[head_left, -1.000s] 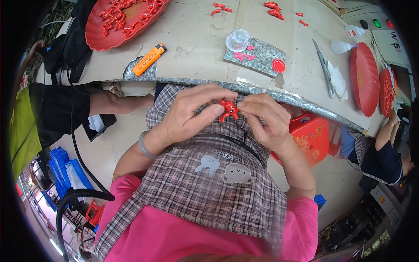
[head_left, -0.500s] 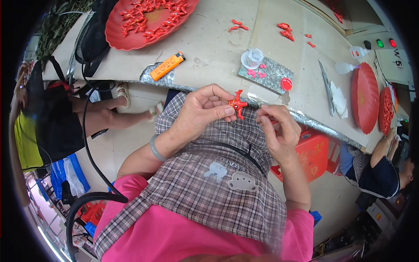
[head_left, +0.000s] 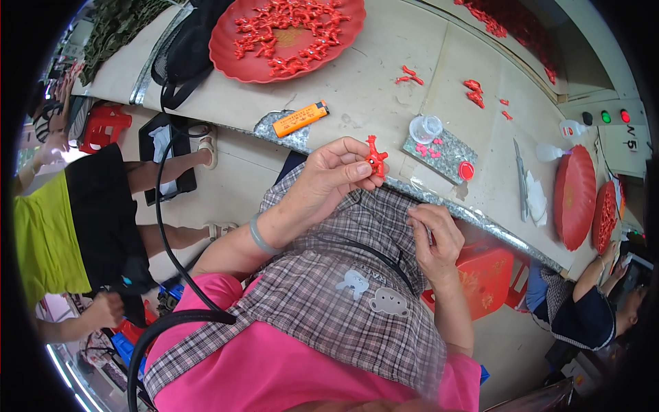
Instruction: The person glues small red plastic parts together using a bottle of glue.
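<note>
Between the thumb and fingers of my left hand [head_left: 334,168] is a small glossy red figurine [head_left: 376,159] with stubby limbs and dark eye-like marks. It is held upright just off the table's near edge. Lower and to the right, my right hand [head_left: 438,237] is apart from it, over the plaid apron, fingers curled in toward the thumb. Anything in those fingertips is too small to make out. Beyond them, a speckled stone slab [head_left: 447,163] carries a clear small cup [head_left: 425,128], several pink bits [head_left: 428,149] and a red round cap [head_left: 466,171].
An orange lighter [head_left: 301,119] lies near the table edge. A red scalloped plate [head_left: 237,66] bears many red figurines; loose red pieces [head_left: 474,94] lie farther right. Tweezers [head_left: 521,180], white tissue [head_left: 536,200] and another red plate [head_left: 575,199] are at right. A person [head_left: 75,220] stands at left.
My right hand has drawn back from the figurine, down toward the apron. The figurine is turned differently in my left hand. My view has shifted, and the person at left has moved.
</note>
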{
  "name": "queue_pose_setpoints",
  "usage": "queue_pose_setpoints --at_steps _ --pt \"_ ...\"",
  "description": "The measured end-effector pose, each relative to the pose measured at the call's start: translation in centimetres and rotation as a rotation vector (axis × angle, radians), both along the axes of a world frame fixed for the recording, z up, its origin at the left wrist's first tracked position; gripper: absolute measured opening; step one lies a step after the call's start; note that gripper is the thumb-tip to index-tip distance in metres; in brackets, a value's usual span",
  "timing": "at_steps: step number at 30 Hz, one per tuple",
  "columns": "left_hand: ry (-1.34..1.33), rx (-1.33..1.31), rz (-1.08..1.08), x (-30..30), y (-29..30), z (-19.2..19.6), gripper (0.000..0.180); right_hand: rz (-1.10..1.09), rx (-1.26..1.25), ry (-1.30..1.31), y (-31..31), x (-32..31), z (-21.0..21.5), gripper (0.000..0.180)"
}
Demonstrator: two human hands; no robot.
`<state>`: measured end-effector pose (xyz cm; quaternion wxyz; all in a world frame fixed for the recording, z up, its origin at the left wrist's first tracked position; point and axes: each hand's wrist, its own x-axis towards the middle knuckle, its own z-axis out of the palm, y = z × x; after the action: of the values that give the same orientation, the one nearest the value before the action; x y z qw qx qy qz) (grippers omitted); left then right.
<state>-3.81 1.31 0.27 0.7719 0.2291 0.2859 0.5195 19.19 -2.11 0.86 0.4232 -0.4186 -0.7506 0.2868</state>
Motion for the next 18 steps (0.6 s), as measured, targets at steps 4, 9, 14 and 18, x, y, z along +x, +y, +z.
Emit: queue_pose_setpoints --at_steps 4,9,14,18 --pt "-0.128 -0.003 -0.053 -0.8 0.0 -0.2 0.019 0.004 -0.003 -0.012 -0.2 -0.1 -0.2 0.021" --pt "-0.564 -0.111 -0.139 -1.1 0.4 -0.8 0.024 0.003 -0.017 -0.022 -0.2 -0.2 -0.3 0.021" --pt "-0.7 -0.145 -0.152 -1.3 0.5 -1.0 0.027 0.021 -0.034 -0.04 -0.2 -0.3 -0.2 0.017" --pt "-0.685 -0.105 -0.131 -2.1 0.7 -0.2 0.027 0.04 -0.022 -0.023 -0.1 -0.6 0.0 0.022"
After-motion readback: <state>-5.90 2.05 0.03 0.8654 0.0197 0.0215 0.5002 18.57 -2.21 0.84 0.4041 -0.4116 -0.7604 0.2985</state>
